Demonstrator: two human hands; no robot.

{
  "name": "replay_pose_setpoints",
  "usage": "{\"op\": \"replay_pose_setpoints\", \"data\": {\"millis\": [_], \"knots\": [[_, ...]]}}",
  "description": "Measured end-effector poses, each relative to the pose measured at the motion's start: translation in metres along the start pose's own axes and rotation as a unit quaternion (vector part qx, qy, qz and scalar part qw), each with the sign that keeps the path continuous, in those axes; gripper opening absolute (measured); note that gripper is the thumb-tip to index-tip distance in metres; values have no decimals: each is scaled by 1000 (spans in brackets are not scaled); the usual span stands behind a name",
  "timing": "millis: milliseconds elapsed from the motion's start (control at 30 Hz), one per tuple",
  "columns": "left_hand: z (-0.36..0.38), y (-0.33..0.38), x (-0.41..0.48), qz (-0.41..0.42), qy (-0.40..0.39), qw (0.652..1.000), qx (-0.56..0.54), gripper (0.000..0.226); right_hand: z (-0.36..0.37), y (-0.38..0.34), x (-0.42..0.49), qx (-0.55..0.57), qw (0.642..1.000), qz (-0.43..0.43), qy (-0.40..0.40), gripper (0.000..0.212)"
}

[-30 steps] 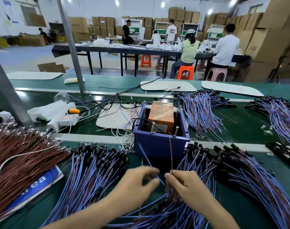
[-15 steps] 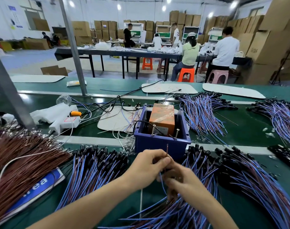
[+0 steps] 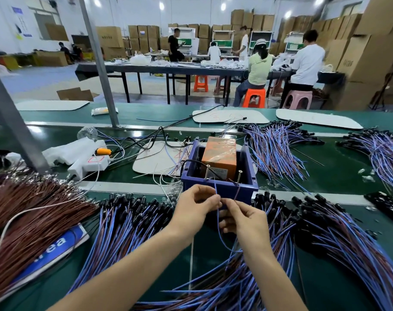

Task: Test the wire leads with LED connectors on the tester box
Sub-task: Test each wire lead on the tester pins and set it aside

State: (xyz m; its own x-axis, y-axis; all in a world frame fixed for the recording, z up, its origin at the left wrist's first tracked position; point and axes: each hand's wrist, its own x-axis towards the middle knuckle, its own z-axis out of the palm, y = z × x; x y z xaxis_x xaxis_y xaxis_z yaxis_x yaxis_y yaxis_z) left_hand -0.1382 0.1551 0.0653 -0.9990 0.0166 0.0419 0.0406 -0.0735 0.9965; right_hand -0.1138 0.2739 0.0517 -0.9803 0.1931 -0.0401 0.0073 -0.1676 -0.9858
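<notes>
The tester box is a dark blue open bin with an orange block inside and two upright metal screws at its near rim. My left hand and my right hand meet just in front of that rim, each pinching one wire lead, a blue and brown pair. The lead's bare ends rise toward the screws, the blue end near the left one, the brown end near the right one. Whether they touch the screws I cannot tell. The lead's tail loops down under my right hand into the heap below.
Heaps of blue and brown leads with black connectors lie left, right and near me. A brown wire bundle fills the left side. A white power strip and cables sit behind it. More leads lie beyond the box.
Both hands moved forward and up from the heap to the box's near rim, carrying the lead. The lead's two ends now stand apart near the screws.
</notes>
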Motion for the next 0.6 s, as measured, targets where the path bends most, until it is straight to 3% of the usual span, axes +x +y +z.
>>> {"op": "replay_pose_setpoints", "data": {"millis": [167, 300, 600], "knots": [[-6, 5, 16, -80, 28, 993, -82, 12, -2, 5, 12, -7, 995, 5, 96, 23], [-10, 6, 18, -123, 30, 986, -112, 12, 1, 5, 12, -37, 995, -4, 96, 25], [-14, 6, 18, -138, 18, 984, -116, 10, 3, 3, 10, -42, 995, 30, 82, 26]]}}
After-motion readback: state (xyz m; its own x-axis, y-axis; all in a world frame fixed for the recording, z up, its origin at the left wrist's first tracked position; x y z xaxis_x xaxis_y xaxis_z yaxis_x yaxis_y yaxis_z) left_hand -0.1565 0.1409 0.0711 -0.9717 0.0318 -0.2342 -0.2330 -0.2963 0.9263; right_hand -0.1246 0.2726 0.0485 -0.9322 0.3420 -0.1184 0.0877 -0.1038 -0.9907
